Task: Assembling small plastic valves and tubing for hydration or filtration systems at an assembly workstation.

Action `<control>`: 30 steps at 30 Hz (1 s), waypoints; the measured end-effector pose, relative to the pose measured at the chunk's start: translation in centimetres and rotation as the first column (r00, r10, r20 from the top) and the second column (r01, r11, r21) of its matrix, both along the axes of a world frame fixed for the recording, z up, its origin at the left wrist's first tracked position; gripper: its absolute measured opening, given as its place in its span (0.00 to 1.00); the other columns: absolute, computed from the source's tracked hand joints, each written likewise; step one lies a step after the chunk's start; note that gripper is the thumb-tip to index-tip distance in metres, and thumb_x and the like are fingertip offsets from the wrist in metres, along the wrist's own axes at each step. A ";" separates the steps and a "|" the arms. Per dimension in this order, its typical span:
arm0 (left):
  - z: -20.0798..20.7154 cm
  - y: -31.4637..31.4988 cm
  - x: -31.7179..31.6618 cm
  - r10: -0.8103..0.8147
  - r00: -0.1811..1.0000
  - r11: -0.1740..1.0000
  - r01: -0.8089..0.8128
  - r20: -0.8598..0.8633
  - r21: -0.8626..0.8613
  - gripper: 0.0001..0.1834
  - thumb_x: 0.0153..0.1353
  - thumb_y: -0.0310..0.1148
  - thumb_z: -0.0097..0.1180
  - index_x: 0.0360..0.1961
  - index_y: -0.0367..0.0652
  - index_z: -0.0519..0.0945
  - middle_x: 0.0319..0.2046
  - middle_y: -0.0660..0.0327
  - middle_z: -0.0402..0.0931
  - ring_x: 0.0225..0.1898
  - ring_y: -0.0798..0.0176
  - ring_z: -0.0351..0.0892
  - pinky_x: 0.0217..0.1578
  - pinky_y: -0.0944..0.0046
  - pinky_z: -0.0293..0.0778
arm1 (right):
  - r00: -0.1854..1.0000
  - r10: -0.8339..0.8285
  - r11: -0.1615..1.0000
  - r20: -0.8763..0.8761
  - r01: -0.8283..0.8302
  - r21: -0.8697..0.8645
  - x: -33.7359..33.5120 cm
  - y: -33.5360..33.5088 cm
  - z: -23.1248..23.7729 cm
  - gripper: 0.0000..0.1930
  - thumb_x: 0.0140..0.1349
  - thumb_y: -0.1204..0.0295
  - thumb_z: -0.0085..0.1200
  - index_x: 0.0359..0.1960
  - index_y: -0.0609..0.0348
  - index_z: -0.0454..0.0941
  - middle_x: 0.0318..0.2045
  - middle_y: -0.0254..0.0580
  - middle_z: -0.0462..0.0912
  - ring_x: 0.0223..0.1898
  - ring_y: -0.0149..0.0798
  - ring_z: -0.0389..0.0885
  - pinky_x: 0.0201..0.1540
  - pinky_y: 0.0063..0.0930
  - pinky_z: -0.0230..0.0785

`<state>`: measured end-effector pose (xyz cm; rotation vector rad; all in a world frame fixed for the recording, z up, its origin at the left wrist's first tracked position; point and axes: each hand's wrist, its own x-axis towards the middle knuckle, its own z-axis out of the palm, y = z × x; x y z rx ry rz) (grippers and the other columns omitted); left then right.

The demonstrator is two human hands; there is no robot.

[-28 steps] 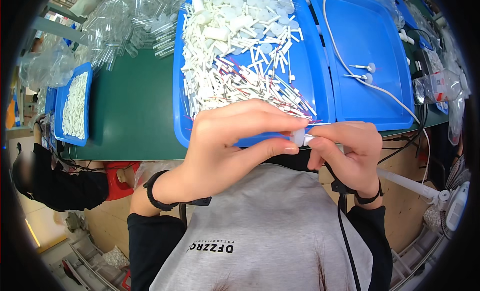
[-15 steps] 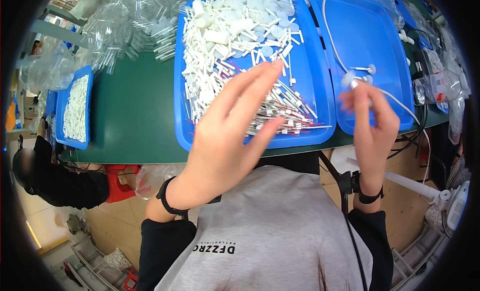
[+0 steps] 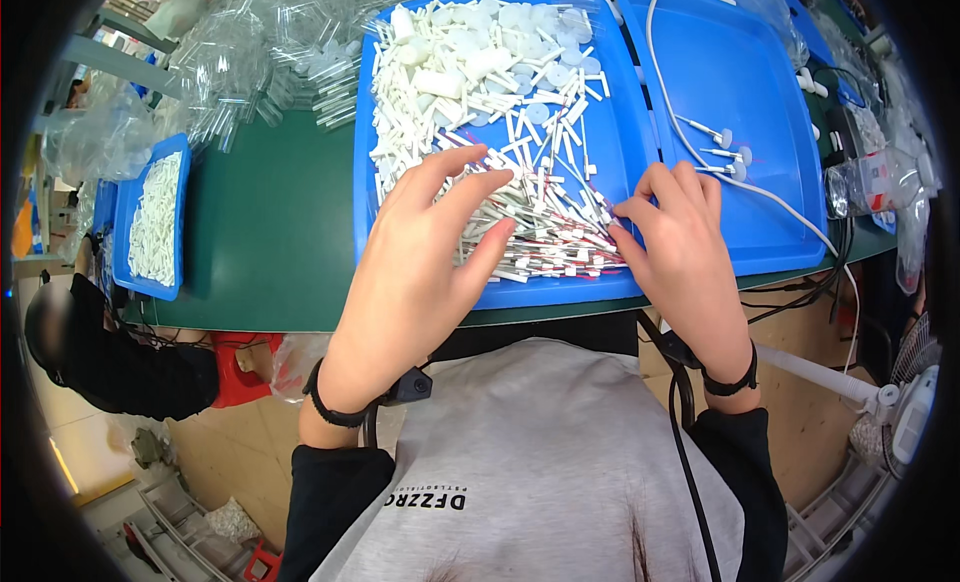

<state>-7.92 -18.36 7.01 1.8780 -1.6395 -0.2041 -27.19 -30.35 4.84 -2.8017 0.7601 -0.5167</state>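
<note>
My left hand (image 3: 415, 257) hovers over the near left part of the large blue tray (image 3: 640, 112), fingers spread, with nothing held. Below its fingertips lies a heap of thin grey-white sticks (image 3: 545, 247) with white collars and reddish ends. At the heap's right edge, the thumb and forefinger of my right hand (image 3: 685, 247) close on the end of a thin stick (image 3: 607, 210). Short white tubes (image 3: 400, 132) and translucent round discs (image 3: 537, 113) fill the far part of this tray. In the right-hand blue tray (image 3: 760, 92), several sticks with discs (image 3: 738, 169) lie near a white cable.
The white cable (image 3: 655, 57) crosses the right tray. A small blue tray of white pieces (image 3: 155, 217) stands at the left of the green table (image 3: 270, 212). Clear plastic bags and tubes (image 3: 245, 72) lie behind. A plastic bottle (image 3: 870, 182) lies at the right; a person in black sits at left.
My right hand has come left from the right tray to the stick heap. A stick with a disc it held now lies in that tray. My left hand has drawn back slightly left.
</note>
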 end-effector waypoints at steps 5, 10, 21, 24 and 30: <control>0.6 -1.3 1.0 -0.056 0.998 0.998 0.057 -0.022 0.026 0.14 0.57 0.27 0.60 0.44 0.37 0.80 0.48 0.50 0.76 0.48 0.48 0.78 0.49 0.58 0.72 | 1.000 -0.024 1.000 0.007 0.024 0.000 0.2 -0.2 -0.1 0.04 0.49 0.79 0.60 0.26 0.64 0.77 0.30 0.42 0.71 0.39 0.44 0.69 0.46 0.37 0.58; 1.3 -3.2 1.9 -0.135 0.990 0.981 0.140 -0.042 0.134 0.12 0.59 0.30 0.58 0.42 0.35 0.79 0.43 0.49 0.78 0.45 0.47 0.78 0.46 0.58 0.73 | 0.991 -0.091 0.994 0.097 0.084 0.072 -0.3 -0.3 0.0 0.05 0.50 0.78 0.61 0.25 0.61 0.77 0.28 0.39 0.74 0.36 0.43 0.71 0.44 0.36 0.59; 0.1 -8.4 2.2 -0.363 0.929 0.926 0.369 -0.079 0.081 0.13 0.55 0.28 0.59 0.43 0.36 0.80 0.41 0.50 0.80 0.45 0.48 0.78 0.48 0.56 0.73 | 0.934 -0.256 0.933 0.250 0.170 0.317 -1.4 -0.5 1.0 0.05 0.51 0.78 0.61 0.26 0.61 0.77 0.25 0.37 0.78 0.29 0.37 0.72 0.37 0.31 0.61; 0.5 -8.3 1.5 -0.516 0.848 0.846 0.526 -0.121 0.083 0.14 0.55 0.28 0.59 0.44 0.37 0.80 0.42 0.50 0.80 0.47 0.48 0.78 0.49 0.56 0.72 | 0.903 -0.303 0.892 0.306 0.155 0.425 -0.9 -0.5 1.1 0.05 0.52 0.79 0.61 0.26 0.61 0.76 0.25 0.37 0.78 0.29 0.37 0.73 0.37 0.31 0.61; 1.4 -7.3 1.0 -0.394 0.893 0.874 0.438 -0.218 0.211 0.09 0.56 0.29 0.60 0.34 0.33 0.82 0.28 0.49 0.81 0.32 0.50 0.82 0.36 0.59 0.75 | 0.923 -0.159 0.925 0.350 0.015 0.381 -0.2 -0.9 0.4 0.04 0.52 0.78 0.61 0.27 0.61 0.76 0.26 0.38 0.77 0.30 0.39 0.73 0.36 0.31 0.61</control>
